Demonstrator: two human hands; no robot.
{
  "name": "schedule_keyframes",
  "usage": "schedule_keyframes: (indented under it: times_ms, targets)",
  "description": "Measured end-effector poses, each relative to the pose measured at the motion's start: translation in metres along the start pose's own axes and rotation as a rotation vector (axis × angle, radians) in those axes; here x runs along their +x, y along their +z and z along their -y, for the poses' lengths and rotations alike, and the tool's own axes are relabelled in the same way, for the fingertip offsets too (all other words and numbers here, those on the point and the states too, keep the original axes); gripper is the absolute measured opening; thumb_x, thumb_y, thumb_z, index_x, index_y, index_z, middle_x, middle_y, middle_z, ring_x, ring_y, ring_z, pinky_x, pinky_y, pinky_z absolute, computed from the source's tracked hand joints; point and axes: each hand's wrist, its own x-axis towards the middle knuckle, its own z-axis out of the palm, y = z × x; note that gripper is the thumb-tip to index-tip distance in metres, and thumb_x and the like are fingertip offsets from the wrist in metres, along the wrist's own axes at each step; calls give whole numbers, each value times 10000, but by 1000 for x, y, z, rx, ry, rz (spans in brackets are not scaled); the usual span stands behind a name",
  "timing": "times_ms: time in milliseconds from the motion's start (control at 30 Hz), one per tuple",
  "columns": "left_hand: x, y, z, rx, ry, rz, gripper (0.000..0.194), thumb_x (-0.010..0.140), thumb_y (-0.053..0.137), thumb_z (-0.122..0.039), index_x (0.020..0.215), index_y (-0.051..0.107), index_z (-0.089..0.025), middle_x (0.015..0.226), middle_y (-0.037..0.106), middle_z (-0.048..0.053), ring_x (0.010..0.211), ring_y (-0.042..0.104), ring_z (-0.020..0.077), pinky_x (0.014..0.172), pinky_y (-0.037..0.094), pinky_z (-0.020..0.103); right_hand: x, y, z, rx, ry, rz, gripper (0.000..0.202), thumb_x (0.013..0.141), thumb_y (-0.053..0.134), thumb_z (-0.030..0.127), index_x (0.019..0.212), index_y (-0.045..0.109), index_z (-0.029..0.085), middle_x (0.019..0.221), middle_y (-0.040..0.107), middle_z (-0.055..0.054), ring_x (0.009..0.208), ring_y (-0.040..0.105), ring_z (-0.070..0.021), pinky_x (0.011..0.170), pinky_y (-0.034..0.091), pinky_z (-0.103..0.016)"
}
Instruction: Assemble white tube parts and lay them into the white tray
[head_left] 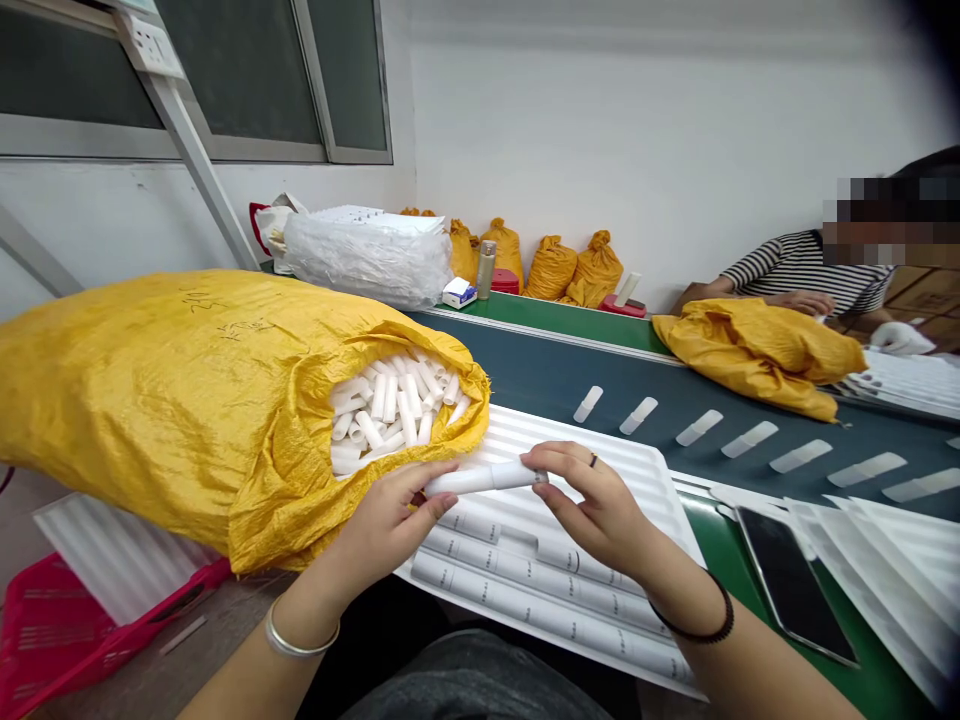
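You are in a small factory workroom, as the things around you show: a dark conveyor belt point(525, 360), edged in green, carries a spaced row of white tubes point(700, 428). To your left lies a bulging yellow sack point(150, 380) of loose white pieces point(390, 400), a ribbed white tray point(607, 450) of printed tubes point(495, 590) sits in front of you, more tied sacks point(551, 268) stand along the plain white wall point(600, 110), and a co-worker point(787, 262) is across the belt near brown cartons point(926, 300)

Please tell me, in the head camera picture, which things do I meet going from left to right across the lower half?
Pink-red basket → left hand → white tube → right hand → black phone.
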Motion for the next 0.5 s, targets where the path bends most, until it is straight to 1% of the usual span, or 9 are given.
schedule_keyframes:
  times_ms: [67, 200, 300, 400, 500]
  targets:
    - [-1, -1, 0, -7, 24, -26, 311, 903, 571, -314, 1183, 630, -191, 1107, 700, 74, 988, 664, 187, 857, 527, 275, -1, 0, -2, 18, 36, 5, 324, 908, 546, 139, 1219, 543, 230, 1087, 640, -78, 1021, 606, -179, 895, 502, -308]
    - [-2, -1, -4, 70, 158, -109, 313, 890, 592, -218, 1202, 610, -200, 1088, 695, 65, 993, 652, 170, 887, 508, 267, -6, 2, -2, 43, 110, 28, 306, 925, 547, 202, 1228, 541, 246, 1052, 658, -58, 951, 623, -162, 847, 506, -280]
    - [-3, 1, -7, 127, 257, -171, 336, 885, 591, -158, 1219, 591, -190, 1074, 690, 68, 991, 641, 156, 889, 502, 252, -8, 3, -1, 70, 173, 29, 270, 936, 533, 237, 1204, 558, 245, 974, 662, -47, 846, 622, -151, 775, 507, -268]
    - [-4, 3, -8, 166, 338, -218, 383, 881, 585, -114, 1256, 565, -186, 1067, 682, 72, 988, 631, 153, 891, 502, 252, -9, 2, 0, 105, 246, 27, 254, 938, 527, 265, 1184, 583, 237, 934, 658, -45, 795, 608, -148, 736, 496, -267]
    - [-5, 4, -6, 223, 391, -243, 432, 868, 592, -85, 1286, 547, -186, 1068, 674, 78, 989, 622, 164, 893, 506, 273, -8, 3, 1, 194, 366, 34, 250, 924, 547, 309, 1145, 621, 216, 852, 641, -35, 737, 587, -139, 688, 489, -260]
